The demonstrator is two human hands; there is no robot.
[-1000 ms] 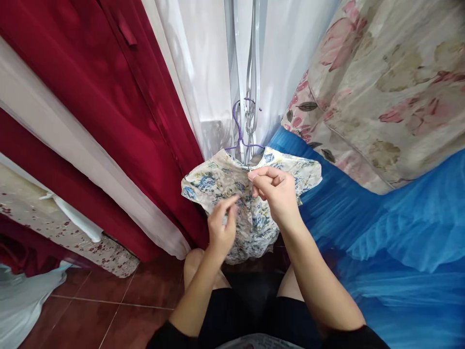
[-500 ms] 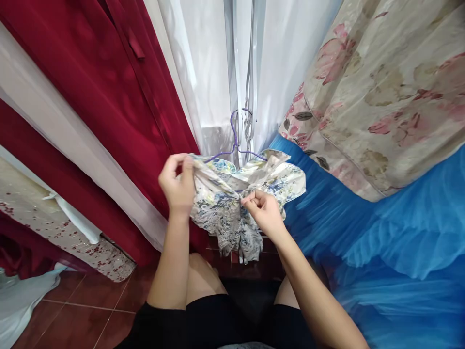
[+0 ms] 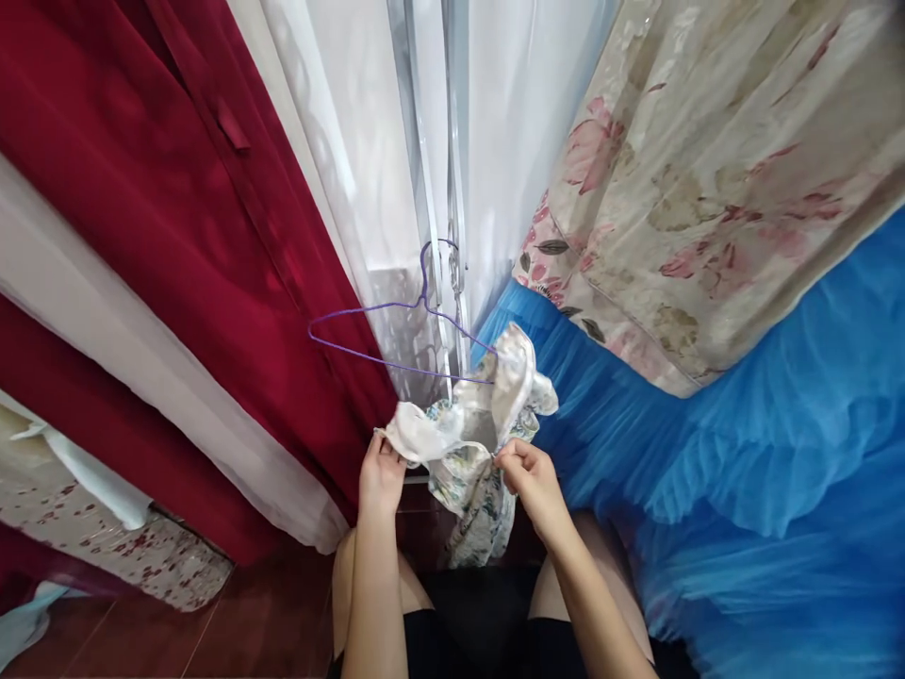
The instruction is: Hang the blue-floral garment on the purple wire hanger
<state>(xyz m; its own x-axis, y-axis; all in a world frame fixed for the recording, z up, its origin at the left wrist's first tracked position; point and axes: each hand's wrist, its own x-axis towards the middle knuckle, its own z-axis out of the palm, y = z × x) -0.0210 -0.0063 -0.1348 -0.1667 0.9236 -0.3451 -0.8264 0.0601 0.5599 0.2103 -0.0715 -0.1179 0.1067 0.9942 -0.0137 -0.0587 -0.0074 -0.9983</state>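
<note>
A small floral blouse (image 3: 459,481) in white, blue and yellow hangs by one shoulder from a purple hanger (image 3: 374,360). The hanger's left arm is bare; its right end goes into the blouse's right shoulder. My left hand (image 3: 383,474) is closed on the edge of the loose left shoulder, low and to the left of the hanger. With thumb and fingers pinched, my right hand (image 3: 527,474) grips the blouse near the front of its neckline. The hanger's hook is up among pale straps (image 3: 452,189).
Long red fabric (image 3: 233,236) hangs on the left, white fabric (image 3: 382,141) behind the hanger. A floral gown (image 3: 671,207) and blue tulle (image 3: 707,453) hang close on the right. The floor (image 3: 240,613) is dark red tile.
The blouse's left shoulder has come off the hanger, and my left hand has moved down with it. My right hand is slightly lower, still gripping the blouse. The view has shifted.
</note>
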